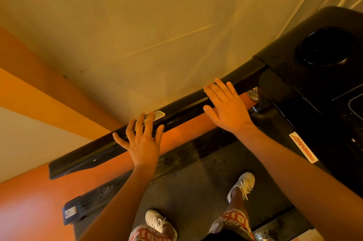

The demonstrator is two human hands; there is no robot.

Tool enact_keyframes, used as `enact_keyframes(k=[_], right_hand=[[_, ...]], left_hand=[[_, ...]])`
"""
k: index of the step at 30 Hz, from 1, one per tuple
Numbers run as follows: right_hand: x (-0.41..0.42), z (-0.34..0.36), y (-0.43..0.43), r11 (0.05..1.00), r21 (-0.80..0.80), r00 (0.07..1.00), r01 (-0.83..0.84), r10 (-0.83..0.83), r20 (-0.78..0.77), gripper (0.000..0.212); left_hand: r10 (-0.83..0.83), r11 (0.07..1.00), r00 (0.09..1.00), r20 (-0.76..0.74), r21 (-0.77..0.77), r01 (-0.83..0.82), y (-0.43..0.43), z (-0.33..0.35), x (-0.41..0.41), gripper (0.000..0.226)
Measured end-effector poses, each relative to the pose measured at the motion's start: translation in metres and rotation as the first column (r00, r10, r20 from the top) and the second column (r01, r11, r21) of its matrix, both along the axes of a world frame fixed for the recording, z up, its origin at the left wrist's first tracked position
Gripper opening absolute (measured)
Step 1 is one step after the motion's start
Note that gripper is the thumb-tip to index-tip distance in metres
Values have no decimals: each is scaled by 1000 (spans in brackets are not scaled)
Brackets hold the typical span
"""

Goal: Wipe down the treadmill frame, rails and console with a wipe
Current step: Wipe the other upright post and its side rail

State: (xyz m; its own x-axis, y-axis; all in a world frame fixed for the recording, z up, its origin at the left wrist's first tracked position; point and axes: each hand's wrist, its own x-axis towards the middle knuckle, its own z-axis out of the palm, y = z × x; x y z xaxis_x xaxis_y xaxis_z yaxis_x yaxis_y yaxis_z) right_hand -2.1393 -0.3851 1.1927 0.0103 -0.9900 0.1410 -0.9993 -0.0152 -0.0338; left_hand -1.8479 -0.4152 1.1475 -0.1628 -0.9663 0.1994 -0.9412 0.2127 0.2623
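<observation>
**Treadmill, left handrail: both hands flat on top**

Item: black treadmill (284, 115), filling the frame from 2 o'clock round to 6 o'clock.

Edges and room:
- The handrail (94, 152) is a long, glossy black bar running from 8 o'clock up to 2 o'clock, where it meets the console (294, 58). Its free end is cut off square at 8 o'clock.
- Beyond the handrail, from 10 to 1 o'clock, stands a plain beige wall (137, 14), near the bar along its whole length.
- Below the handrail an orange floor (29, 211) shows through an open strip between it and the side rail (121, 185).
- The belt (196, 181) lies at 6 o'clock, with two pale shoes (242, 183) standing on it.

Condition:
- The side rail is dusty and speckled, with a label on its end cap.
- The console is shiny and has a round cup holder (326, 46) at 2 o'clock and a red-lettered sticker (303, 147) at 4 o'clock.
- A silver sensor plate (160, 114) is set into the handrail.

Hands:
- The left hand (142, 140) rests with fingers spread on the handrail, over part of the sensor plate.
- The right hand (225, 107) lies flat with fingers straight, further toward the console.
- The hands are apart. Whether a wipe sits under either palm cannot be told.
</observation>
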Motion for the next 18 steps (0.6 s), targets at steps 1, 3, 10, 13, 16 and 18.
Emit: enact_keyframes(k=[1,3,10,13,16,18], right_hand=[[-8,2,1,1000,-2,1000,-5,5,-11,67],[-9,3,2,999,-20,999,44,-44,-1,68],[5,1,2,1000,-2,999,9,-9,34,68],[-25,10,2,998,-36,999,48,-47,20,65],[-7,11,-1,982,-60,982,180,-175,74,68],[15,5,-3,986,-29,981,166,-162,104,68]], left_hand=[[0,1000,1000,1,-1,0,0,0,0,58],[0,1000,1000,0,-8,0,1,-1,0,57],[0,1000,1000,-13,-29,-1,0,-1,0,57],[1,1000,1000,-15,-22,-1,0,-2,0,57],[5,1000,1000,-12,-25,-6,1,-2,0,56],[6,1000,1000,-13,-27,-6,1,-1,0,56]])
